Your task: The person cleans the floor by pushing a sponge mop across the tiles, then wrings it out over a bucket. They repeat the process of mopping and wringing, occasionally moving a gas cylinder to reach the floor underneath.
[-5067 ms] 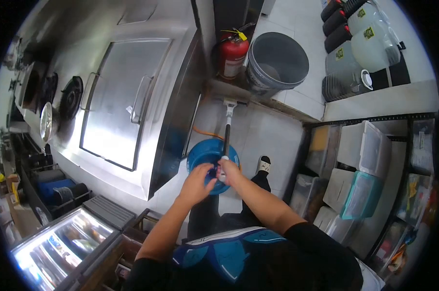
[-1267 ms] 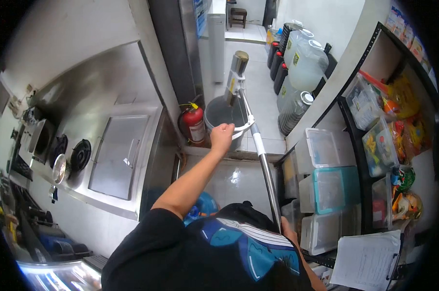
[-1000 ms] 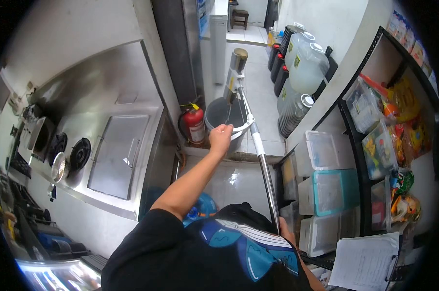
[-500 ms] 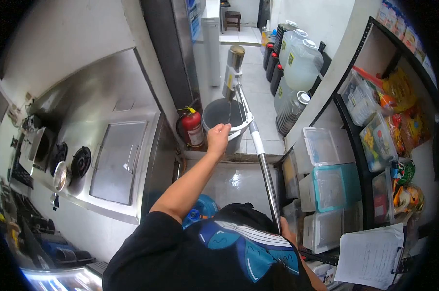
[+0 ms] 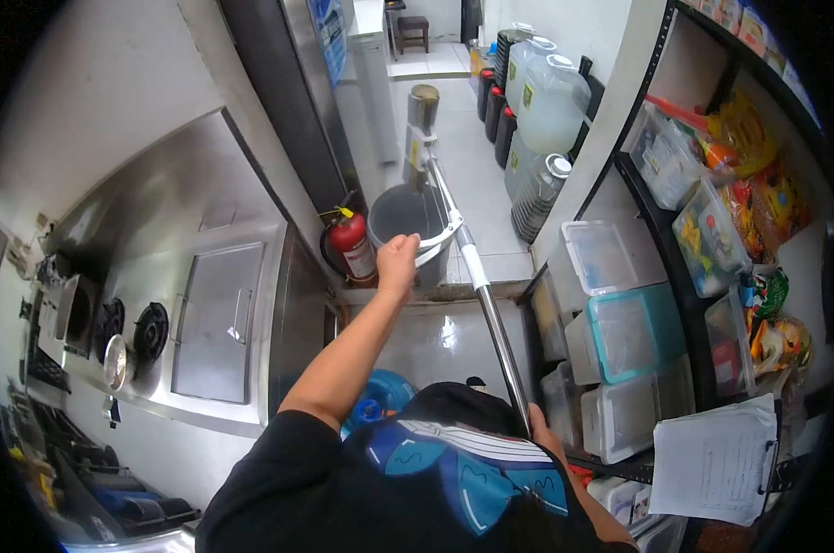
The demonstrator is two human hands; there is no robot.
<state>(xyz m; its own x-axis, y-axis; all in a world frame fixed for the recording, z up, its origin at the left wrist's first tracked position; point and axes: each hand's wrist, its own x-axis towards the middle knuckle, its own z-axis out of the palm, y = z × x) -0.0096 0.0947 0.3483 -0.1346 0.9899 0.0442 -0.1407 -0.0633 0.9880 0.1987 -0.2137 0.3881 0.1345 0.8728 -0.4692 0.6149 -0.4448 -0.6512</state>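
A sponge mop [image 5: 465,241] with a white lever and a metal pole slants away from my body. Its folded sponge head [image 5: 423,120] is raised over a grey bucket [image 5: 377,221], and a thin strand of liquid seems to hang below it. My left hand [image 5: 398,263] is closed around the end of the white lever. Low by my waist, my right hand [image 5: 544,431] wraps the lower pole, partly hidden by my shirt.
A red fire extinguisher [image 5: 350,244] stands left of the bucket, beside a steel stove counter [image 5: 242,323]. To the right are shelved plastic boxes [image 5: 633,336] and a clipboard [image 5: 712,461]. Large jugs [image 5: 550,106] line the far wall. A floor step [image 5: 435,293] crosses ahead; a blue water bottle [image 5: 375,405] is near my feet.
The whole view has shifted, so the surroundings sit farther left in the frame. Both hands keep their hold on the mop, and its head stays above the bucket.
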